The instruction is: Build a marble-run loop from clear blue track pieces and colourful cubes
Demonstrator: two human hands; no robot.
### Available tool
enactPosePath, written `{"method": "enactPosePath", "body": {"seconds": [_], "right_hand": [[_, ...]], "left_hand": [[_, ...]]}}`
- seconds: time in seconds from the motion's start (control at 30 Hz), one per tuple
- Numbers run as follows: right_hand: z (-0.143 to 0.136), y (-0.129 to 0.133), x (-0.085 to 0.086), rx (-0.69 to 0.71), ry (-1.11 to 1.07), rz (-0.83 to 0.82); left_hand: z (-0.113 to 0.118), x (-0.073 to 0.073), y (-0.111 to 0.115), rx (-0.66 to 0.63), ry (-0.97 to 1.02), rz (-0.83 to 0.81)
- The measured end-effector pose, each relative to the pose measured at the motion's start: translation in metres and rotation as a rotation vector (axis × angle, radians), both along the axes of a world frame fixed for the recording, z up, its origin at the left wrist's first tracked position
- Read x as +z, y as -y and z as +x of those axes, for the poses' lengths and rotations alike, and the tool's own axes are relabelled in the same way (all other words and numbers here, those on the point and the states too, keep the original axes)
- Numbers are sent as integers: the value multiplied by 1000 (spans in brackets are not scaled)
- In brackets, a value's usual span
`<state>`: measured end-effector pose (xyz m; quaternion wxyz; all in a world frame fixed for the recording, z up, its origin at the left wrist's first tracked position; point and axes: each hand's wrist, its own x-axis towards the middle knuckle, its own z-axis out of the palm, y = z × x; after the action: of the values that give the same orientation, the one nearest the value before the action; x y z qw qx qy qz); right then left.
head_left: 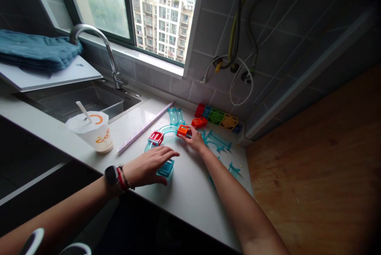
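My right hand (195,140) has its fingers closed on an orange toy block (182,130), which sits at the end of a curved translucent blue track piece (168,128). At the track's other end is a red block (156,138). My left hand (151,163) hovers with thumb and fingers spread over a blue block (165,169), partly hiding it. Another translucent blue piece shows between the red block and my left hand. Just behind my right hand lies a second orange block (199,122).
Red, blue, green and yellow blocks (216,116) stand along the tiled wall. Loose blue track pieces (218,141) lie right of my right hand. A lidded cup with a straw (91,132) stands by the sink (133,100). A long patterned stick (145,128) lies on the counter.
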<state>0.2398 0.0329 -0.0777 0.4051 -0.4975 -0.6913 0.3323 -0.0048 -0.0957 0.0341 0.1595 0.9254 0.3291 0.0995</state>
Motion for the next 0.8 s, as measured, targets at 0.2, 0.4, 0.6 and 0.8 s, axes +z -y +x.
{"method": "enactPosePath", "body": {"seconds": [0.2,0.4,0.6,0.8], "right_hand": [[-1,-2,-2,-18,5,-8],[0,-2,-1,-21,-1,-4],[-1,-3,-2,-33,-16,23],[-2,-5,-6,-45,-36,48]], "left_hand": [[-40,-25,25,397,389,24],[-8,-59,66,623,396,139],[17,-77,59,781,551,61],[15,-92,50,737,570,81]]}}
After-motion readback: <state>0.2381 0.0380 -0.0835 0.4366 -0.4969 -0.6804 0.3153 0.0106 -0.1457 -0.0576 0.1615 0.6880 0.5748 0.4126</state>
